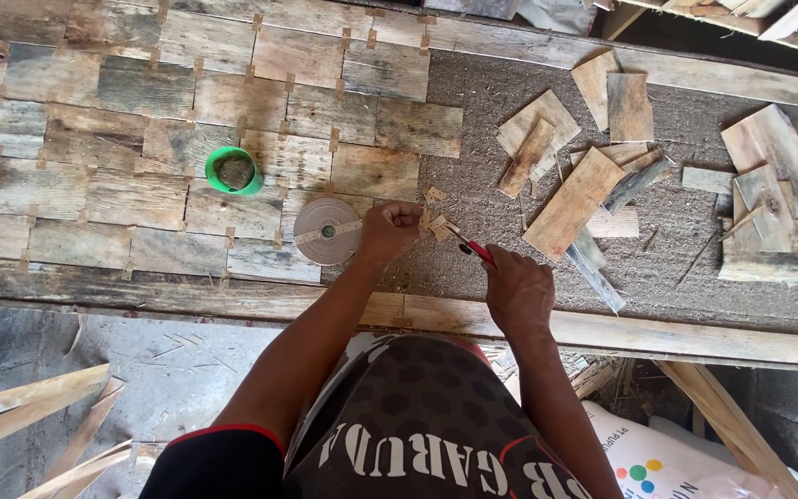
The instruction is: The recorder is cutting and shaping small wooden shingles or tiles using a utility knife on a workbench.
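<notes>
Two hands at work, left hand (388, 231) pinching thin tan strip (439, 225), right hand (517, 288) gripping red-handled scissors (473, 246)

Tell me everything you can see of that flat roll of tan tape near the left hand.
The flat round roll of tan tape lies on its side on the weathered wooden plank panel, just below and right of the green round cup. It looks like paper or veneer tape, wound tight around a small dark core with a green centre. A loose strip runs from the roll across its face to the left hand, which grips the strip's end. Nothing else touches the roll.
</notes>
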